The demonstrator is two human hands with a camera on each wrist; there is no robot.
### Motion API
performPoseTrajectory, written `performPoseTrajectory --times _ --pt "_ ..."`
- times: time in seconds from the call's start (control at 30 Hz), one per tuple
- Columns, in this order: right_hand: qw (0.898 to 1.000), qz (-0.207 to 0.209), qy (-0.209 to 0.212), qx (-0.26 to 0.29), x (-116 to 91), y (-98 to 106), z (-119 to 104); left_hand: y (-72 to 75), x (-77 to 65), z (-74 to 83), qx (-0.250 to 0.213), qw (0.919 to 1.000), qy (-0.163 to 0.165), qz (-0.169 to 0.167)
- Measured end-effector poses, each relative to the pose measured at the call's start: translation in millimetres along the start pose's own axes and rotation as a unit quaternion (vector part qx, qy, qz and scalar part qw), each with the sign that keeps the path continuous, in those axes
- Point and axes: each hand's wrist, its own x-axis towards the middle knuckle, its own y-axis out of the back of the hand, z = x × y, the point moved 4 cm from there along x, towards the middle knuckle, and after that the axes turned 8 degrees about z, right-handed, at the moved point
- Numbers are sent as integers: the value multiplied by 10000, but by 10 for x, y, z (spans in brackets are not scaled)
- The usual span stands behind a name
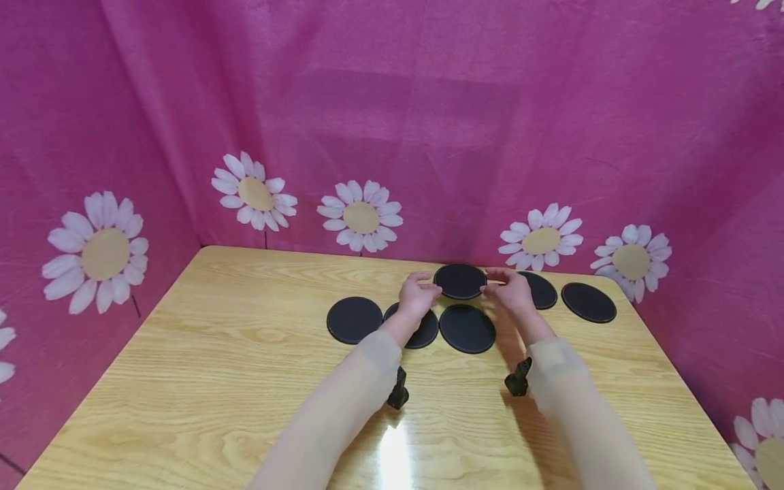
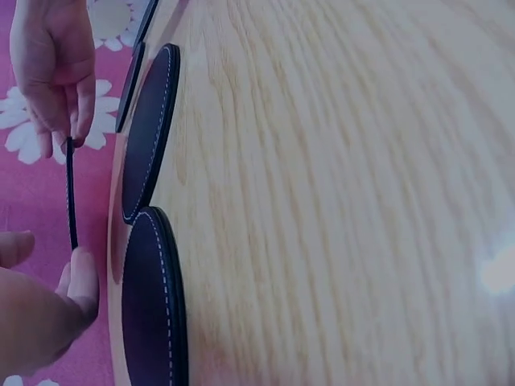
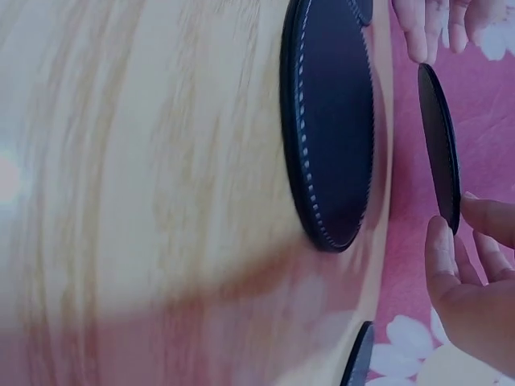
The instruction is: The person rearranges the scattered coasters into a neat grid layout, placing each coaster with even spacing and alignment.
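Note:
A round black coaster [image 1: 461, 281] is held level between both hands near the back of the table; the wrist views show it raised off the wood. My left hand [image 1: 418, 299] pinches its left edge, the thumb [image 2: 83, 277] against the rim. On the opposite edge, my right hand [image 1: 511, 294] grips it between thumb and fingers, seen clearly in the right wrist view. Just nearer lie a coaster [image 1: 467, 329] with pale edge stitching and another coaster [image 1: 422, 335], partly covered by the left hand. Further left is one more coaster [image 1: 354, 320].
Beyond the right hand lie a partly hidden coaster [image 1: 542, 291] and a coaster [image 1: 589, 302] near the right corner. The wooden table [image 1: 245, 367] meets a pink flowered curtain [image 1: 404, 122] at its back and sides. Black wrist mounts [image 1: 518, 378] hang beneath both forearms.

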Motion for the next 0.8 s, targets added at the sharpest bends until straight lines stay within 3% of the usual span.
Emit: performPoseTrajectory --times 0.2,0.4,0.8 --pt "9998 -83 92 145 -66 1 -142 81 -28 60 373 9975 -380 461" --pt "9998 -153 115 46 -152 0 -239 151 -39 128 437 9942 -667 718" --pt "9991 -324 263 11 -308 55 -373 259 -97 293 585 9935 -910 360"
